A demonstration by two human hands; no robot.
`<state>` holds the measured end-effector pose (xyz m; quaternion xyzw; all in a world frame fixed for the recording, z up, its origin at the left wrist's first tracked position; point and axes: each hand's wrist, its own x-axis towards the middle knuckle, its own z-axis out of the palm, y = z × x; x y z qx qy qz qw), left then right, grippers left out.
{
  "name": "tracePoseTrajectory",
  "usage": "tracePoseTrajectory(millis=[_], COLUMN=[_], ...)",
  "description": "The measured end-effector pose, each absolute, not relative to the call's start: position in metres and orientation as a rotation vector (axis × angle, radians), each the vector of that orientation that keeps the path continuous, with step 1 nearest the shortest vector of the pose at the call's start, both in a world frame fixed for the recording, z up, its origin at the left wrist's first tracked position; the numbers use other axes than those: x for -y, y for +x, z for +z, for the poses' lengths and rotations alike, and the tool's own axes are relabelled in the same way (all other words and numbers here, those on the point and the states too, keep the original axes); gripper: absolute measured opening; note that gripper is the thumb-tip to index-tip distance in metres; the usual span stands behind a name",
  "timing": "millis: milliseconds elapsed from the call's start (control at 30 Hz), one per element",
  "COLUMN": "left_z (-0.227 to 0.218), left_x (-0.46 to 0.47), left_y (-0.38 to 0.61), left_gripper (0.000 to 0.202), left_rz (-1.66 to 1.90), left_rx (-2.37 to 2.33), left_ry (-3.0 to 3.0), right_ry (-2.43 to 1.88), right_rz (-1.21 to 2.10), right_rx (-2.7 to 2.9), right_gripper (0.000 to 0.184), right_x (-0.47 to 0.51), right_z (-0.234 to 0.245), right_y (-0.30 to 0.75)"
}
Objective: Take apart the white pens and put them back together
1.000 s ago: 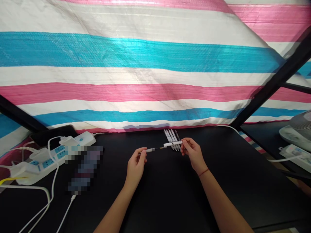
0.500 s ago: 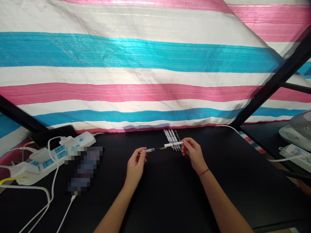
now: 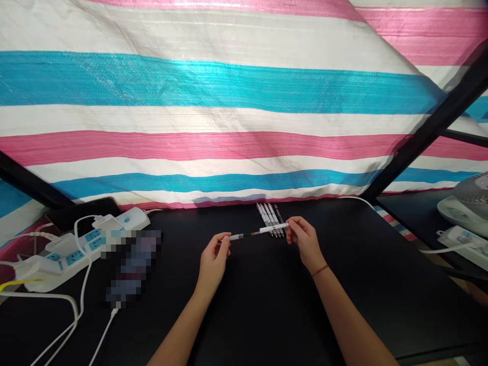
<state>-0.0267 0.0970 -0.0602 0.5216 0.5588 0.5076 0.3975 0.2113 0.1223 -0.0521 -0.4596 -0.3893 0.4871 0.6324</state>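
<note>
My left hand [image 3: 214,258] pinches the pale front section of a pen [image 3: 237,237] between thumb and fingers. A thin dark refill [image 3: 250,234] sticks out of that section to the right. Between the thumb and fingers of my right hand [image 3: 304,239] is the white pen barrel [image 3: 270,229], held near its right end. The barrel's left end meets the refill's free end; whether the refill has entered it is too small to tell. Behind the barrel, several white pens [image 3: 267,216] and a dark pen [image 3: 279,213] lie side by side on the black table [image 3: 267,305].
At the left stands a white power strip [image 3: 82,254] with plugs and cables. A blurred phone-like object [image 3: 133,267] with a white cable [image 3: 102,333] lies beside it. A striped sheet [image 3: 229,147] hangs behind the table. A fan [image 3: 470,198] and another power strip [image 3: 465,246] are at the right.
The barrel and my right hand have shifted slightly right. The barrel's left end and the refill's end now line up more closely. My left hand has barely moved.
</note>
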Motion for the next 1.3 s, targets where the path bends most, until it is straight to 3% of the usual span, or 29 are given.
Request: tracePoseTrajectory(millis=[1300], left_z=[-0.055], left_x=[-0.094], left_y=[-0.021], left_gripper=[0.032], left_rz=[1.206], left_rx=[-1.358], left_ry=[1.389], right_ry=[-1.043], right_rz=[1.157], right_rx=[1.146], right_gripper=[0.025], right_x=[-0.117], right_z=[-0.054], right_y=[0.201])
